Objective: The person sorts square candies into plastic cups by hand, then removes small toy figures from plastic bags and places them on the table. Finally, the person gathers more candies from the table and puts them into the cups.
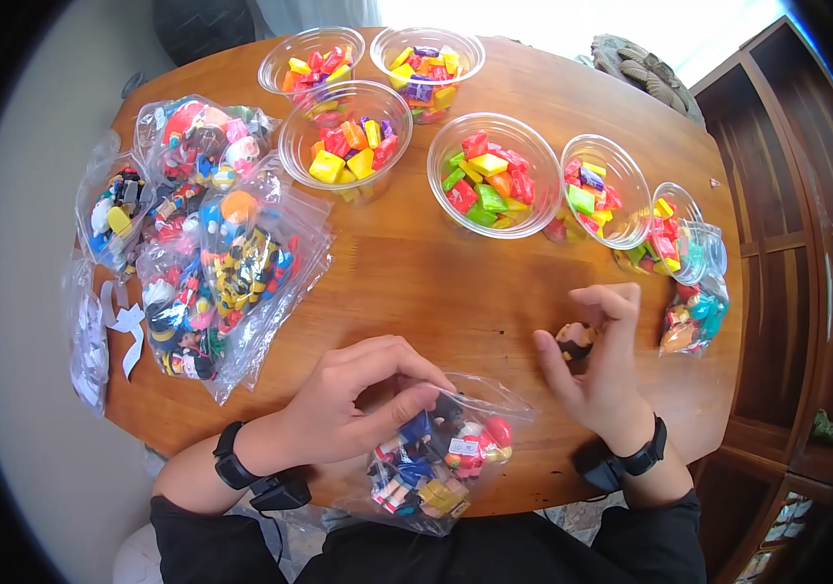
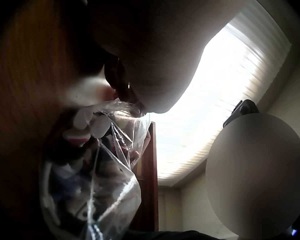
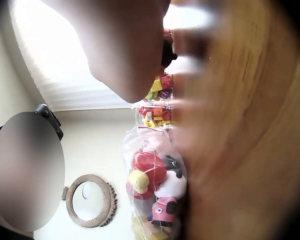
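Observation:
In the head view, my left hand [image 1: 363, 389] pinches the top edge of a clear zip bag [image 1: 480, 462] at the table's near edge. Small toy figures in several colours fill the bag, and a white label [image 1: 463, 447] is stuck to its front. My right hand [image 1: 606, 355] is low over the wood, right of the bag, thumb and index finger spread apart. Between them shows a small dark-haired toy figure [image 1: 575, 341], partly covered by the hand. In the right wrist view, the figure-filled bag [image 3: 155, 185] appears below the hand [image 3: 125, 55].
More bags of toy figures [image 1: 241, 263] pile up at the left, beside a white ribbon [image 1: 129, 336]. Clear cups of wrapped candy [image 1: 494, 180] line the back and right. Another figure bag [image 1: 694, 316] lies at the right edge, near a wooden cabinet [image 1: 777, 273].

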The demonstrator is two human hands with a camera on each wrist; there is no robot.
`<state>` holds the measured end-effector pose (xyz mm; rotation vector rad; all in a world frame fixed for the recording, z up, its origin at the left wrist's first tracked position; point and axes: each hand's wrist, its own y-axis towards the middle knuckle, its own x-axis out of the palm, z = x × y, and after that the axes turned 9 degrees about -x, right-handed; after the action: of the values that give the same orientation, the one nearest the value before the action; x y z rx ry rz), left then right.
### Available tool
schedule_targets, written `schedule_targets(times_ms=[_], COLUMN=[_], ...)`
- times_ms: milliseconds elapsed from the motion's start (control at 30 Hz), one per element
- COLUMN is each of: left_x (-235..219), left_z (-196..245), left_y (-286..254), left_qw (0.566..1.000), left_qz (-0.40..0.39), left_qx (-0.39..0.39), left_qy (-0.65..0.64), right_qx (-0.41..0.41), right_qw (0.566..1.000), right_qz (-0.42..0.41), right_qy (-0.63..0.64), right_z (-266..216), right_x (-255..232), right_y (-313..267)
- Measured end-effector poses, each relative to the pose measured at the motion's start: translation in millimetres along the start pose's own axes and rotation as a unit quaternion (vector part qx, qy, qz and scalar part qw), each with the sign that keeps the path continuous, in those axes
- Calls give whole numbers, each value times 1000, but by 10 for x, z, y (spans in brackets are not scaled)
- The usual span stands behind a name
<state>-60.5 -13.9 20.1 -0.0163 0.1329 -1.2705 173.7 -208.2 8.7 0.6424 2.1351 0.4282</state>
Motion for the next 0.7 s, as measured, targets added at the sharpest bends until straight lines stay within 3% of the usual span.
schedule_targets(times_ms=[100, 500, 600, 700], left_x=[1, -5, 1, 9], left_z=[0, 15, 6, -4], left_y=[1, -7, -4, -5], left_qw=[1000, 1000, 1000, 1000], left_qz=[0, -3, -2, 0], left_qx=[1, -5, 1, 0], left_qy=[3, -6, -2, -9], right_qx=[-41, -24, -32, -41], right_qw=[998, 991, 995, 991], right_qz=[-50, -132, -97, -123], right_qy=[-16, -25, -11, -25], right_z=[9, -33, -32, -52], right_x=[-11, -51, -36, -77], right_y=[57, 86, 32, 25])
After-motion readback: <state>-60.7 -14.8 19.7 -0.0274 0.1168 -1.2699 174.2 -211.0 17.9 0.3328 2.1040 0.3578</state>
